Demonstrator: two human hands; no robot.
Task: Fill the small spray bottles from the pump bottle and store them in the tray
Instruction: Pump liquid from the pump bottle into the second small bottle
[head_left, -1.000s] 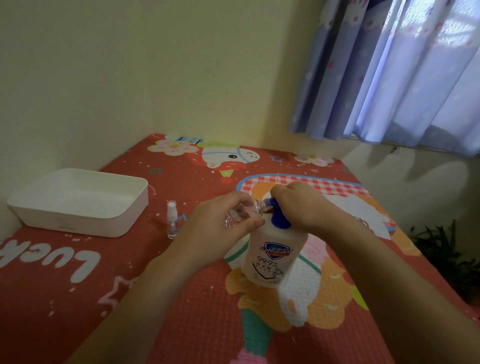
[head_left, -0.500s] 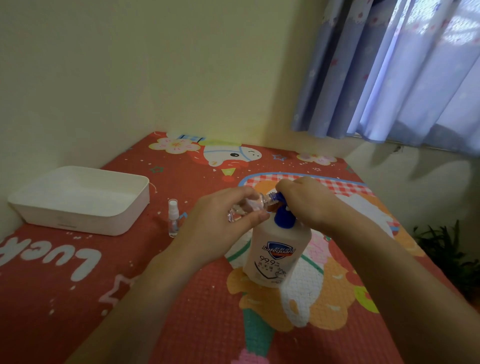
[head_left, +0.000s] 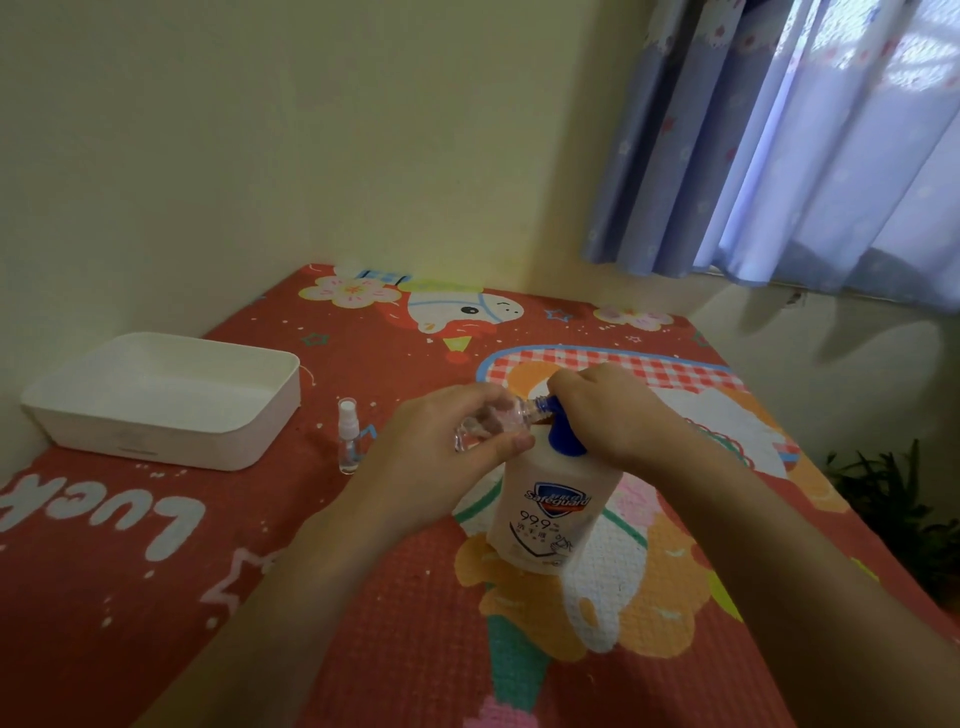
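A white pump bottle (head_left: 553, 512) with a blue pump head stands upright on the red mat. My right hand (head_left: 613, 410) lies over the pump head, covering its top. My left hand (head_left: 447, 447) holds a small clear spray bottle (head_left: 498, 421) on its side, its open neck against the blue nozzle. A second small spray bottle (head_left: 347, 436) with a white sprayer cap stands upright on the mat, left of my hands. The white tray (head_left: 171, 436) sits at the far left with nothing visible in it.
The red cartoon-print mat (head_left: 363, 597) covers the surface, which meets a cream wall at the back and left. Blue curtains (head_left: 805, 145) hang at the upper right. A green plant (head_left: 893, 499) stands beyond the mat's right edge.
My right hand and the pump head have risen a little. The small bottle stays at the nozzle in my left hand. The tray and the standing bottle have not moved.
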